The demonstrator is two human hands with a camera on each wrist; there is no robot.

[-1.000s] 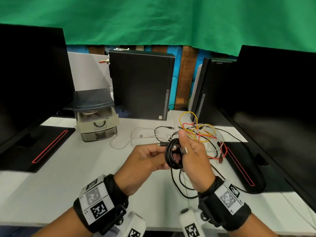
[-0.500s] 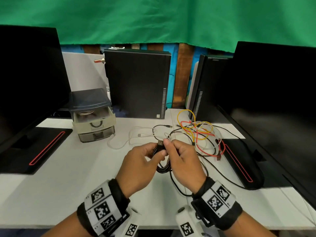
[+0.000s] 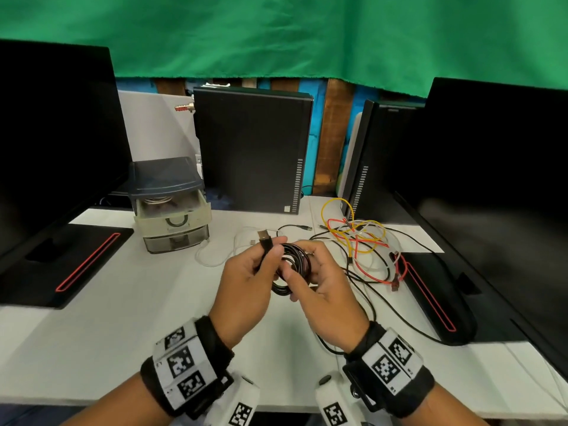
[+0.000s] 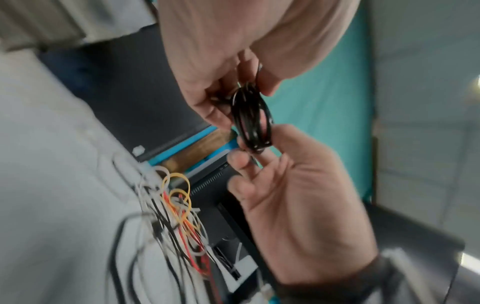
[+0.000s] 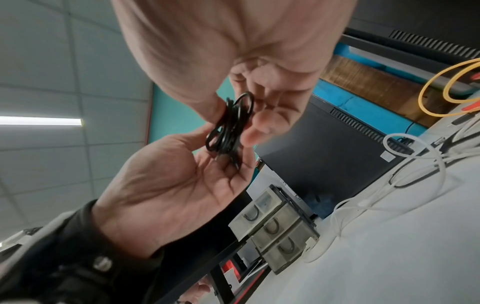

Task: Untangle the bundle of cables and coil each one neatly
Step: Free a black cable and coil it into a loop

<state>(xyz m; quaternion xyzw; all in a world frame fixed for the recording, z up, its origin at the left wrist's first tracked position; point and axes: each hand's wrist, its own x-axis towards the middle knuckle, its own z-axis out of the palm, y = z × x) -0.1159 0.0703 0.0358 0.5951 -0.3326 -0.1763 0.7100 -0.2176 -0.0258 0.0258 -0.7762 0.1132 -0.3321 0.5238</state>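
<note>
A black cable [image 3: 292, 265] is wound into a small coil and held above the white table [image 3: 107, 327]. My right hand [image 3: 296, 273] grips the coil from the right, fingers curled round its loops. My left hand [image 3: 270, 252] pinches the cable's USB plug [image 3: 264, 238], which sticks up past the fingers. The coil [image 4: 252, 119] shows between both hands in the left wrist view, and the coil [image 5: 231, 127] also in the right wrist view. A tangle of yellow, red, white and black cables [image 3: 359, 241] lies on the table behind my right hand.
A loose white cable [image 3: 215, 256] lies behind my left hand. A small drawer unit [image 3: 172, 210] stands at the back left, two black computer towers [image 3: 252, 155] behind. Monitors flank the table, their bases [image 3: 76, 262] at both sides.
The coil stood upright in my right hand a second ago. Both hands then met at the cable's end. Now the coil is tilted and my left hand holds the plug up.
</note>
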